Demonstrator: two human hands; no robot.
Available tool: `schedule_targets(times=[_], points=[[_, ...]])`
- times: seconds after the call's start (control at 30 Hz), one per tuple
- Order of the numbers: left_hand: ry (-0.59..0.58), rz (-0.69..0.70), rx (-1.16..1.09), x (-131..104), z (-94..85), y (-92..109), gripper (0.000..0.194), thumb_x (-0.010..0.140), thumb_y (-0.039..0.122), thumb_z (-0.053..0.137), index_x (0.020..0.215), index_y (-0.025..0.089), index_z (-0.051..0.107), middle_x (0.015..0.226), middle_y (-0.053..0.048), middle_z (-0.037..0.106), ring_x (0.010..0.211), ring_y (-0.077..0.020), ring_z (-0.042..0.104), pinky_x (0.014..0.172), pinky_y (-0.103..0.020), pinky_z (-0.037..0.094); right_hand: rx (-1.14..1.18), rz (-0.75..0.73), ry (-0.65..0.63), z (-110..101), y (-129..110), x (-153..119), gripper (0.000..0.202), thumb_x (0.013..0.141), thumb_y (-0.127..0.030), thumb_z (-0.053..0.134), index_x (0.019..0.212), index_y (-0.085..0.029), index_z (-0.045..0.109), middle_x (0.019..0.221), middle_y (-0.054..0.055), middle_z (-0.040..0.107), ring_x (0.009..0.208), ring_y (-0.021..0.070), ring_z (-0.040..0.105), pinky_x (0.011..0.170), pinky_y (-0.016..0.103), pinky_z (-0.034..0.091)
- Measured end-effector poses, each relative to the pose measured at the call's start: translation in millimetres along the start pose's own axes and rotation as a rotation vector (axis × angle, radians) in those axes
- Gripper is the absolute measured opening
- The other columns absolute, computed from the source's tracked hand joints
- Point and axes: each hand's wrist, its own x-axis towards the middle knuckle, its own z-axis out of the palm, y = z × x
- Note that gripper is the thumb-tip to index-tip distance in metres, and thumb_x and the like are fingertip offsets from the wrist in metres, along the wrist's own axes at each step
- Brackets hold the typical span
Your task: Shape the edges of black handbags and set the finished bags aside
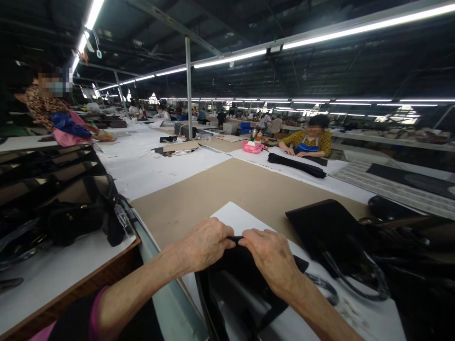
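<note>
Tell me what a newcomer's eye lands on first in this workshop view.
First, the left hand and right hand, low in the middle, pinching the top edge of a black bag over a white sheet. Next, stacks of dark bags on the left table and more black bags at right. Beyond, a seated person in a blue apron works under long strip lights.

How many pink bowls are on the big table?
1. The pink bowl sits far across the table, left of the seated person in a blue apron. More could be hidden among the distant clutter.
</note>
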Motion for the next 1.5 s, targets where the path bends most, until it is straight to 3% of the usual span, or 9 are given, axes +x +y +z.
schedule_targets(times=[0.4,0.53,0.67,0.8,0.93,1.03,1.17,1.3,1.5], points=[[-0.014,-0.08,-0.094,-3.5,-0.4,2.7,0.01,0.075,0.026,0.054,0.079,0.019,0.059,0.074,-0.002,0.063,0.071,-0.0172,0.057,0.06,-0.024,0.037,-0.051,-0.113,-0.241,-9.4,-13.7,19.4,0.009,0.082,-0.014,0.048,0.079,-0.02,0.052,0.063,-0.002,0.061,0.056,0.0136,0.055,0.052,0.025,0.027],[0.056,-0.235,-0.311,-17.2,-15.3,2.6,0.03,0.069,0.04,0.06,0.088,0.018,0.051,0.074,0.0,0.061,0.065,-0.0154,0.055,0.055,-0.024,0.038,-0.037,-0.08,-0.4,-31.8,-12.7,30.3,0.016,0.083,-0.017,0.047,0.072,-0.021,0.057,0.06,-0.001,0.061,0.056,0.0129,0.056,0.051,0.023,0.028],[0.204,-0.269,-0.55,-48.9,-28.5,5.2,0.038,0.076,0.048,0.049,0.102,0.02,0.046,0.098,-0.005,0.06,0.088,-0.0178,0.054,0.076,-0.029,0.042,-0.096,0.073,-0.479,-61.7,-0.5,31.5,0.019,0.083,-0.019,0.049,0.065,-0.019,0.058,0.059,0.002,0.06,0.059,0.0143,0.057,0.052,0.023,0.031],[0.125,-0.367,-0.531,-76.3,-13.1,12.2,0.075,0.068,0.054,0.056,0.13,0.024,0.026,0.126,-0.01,0.044,0.11,-0.0248,0.043,0.091,-0.037,0.035,-0.094,0.17,-0.498,-71.6,16.1,17.0,0.022,0.081,-0.019,0.049,0.062,-0.018,0.059,0.063,0.003,0.06,0.062,0.0144,0.058,0.052,0.022,0.032],[0.053,-0.454,-0.32,-77.4,18.6,23.7,0.099,0.054,0.043,0.07,0.136,0.019,0.019,0.123,-0.014,0.046,0.11,-0.0306,0.042,0.092,-0.04,0.033,-0.084,0.24,-0.42,-64.3,22.0,-3.9,0.025,0.082,-0.023,0.047,0.058,-0.018,0.054,0.06,0.001,0.057,0.06,0.0132,0.055,0.052,0.022,0.031],[0.102,-0.445,-0.312,-67.8,33.6,19.3,0.074,0.061,0.032,0.063,0.128,0.019,0.035,0.103,-0.009,0.057,0.096,-0.0268,0.051,0.083,-0.036,0.039,-0.083,0.264,-0.41,-63.9,20.2,-15.2,0.028,0.083,-0.025,0.043,0.057,-0.019,0.051,0.058,0.001,0.056,0.057,0.0127,0.053,0.051,0.022,0.031],[-0.002,-0.31,-0.746,-58.3,36.4,-10.8,0.024,0.063,0.015,0.049,0.085,0.016,0.058,0.066,0.002,0.054,0.06,-0.0126,0.05,0.054,-0.021,0.037,-0.056,0.301,-0.447,-73.8,24.7,-25.2,0.026,0.084,-0.025,0.042,0.059,-0.021,0.051,0.058,-0.001,0.058,0.058,0.0132,0.053,0.053,0.022,0.031],[-0.111,-0.207,-1.016,-56.4,31.1,-32.5,0.019,0.061,0.013,0.052,0.079,0.012,0.058,0.06,0.004,0.049,0.053,-0.0081,0.042,0.048,-0.018,0.03,-0.028,0.372,-0.507,-76.0,36.8,-33.3,0.028,0.085,-0.029,0.038,0.06,-0.022,0.049,0.06,-0.002,0.059,0.06,0.0142,0.055,0.055,0.023,0.033],[-0.045,-0.111,-1.044,-61.1,26.3,-29.7,0.025,0.066,0.029,0.065,0.084,0.012,0.062,0.07,0.003,0.053,0.065,-0.01,0.045,0.058,-0.018,0.035,-0.004,0.409,-0.464,-62.8,51.8,-44.8,0.026,0.083,-0.042,0.04,0.073,-0.028,0.059,0.074,0.002,0.066,0.075,0.0203,0.059,0.064,0.028,0.04]])
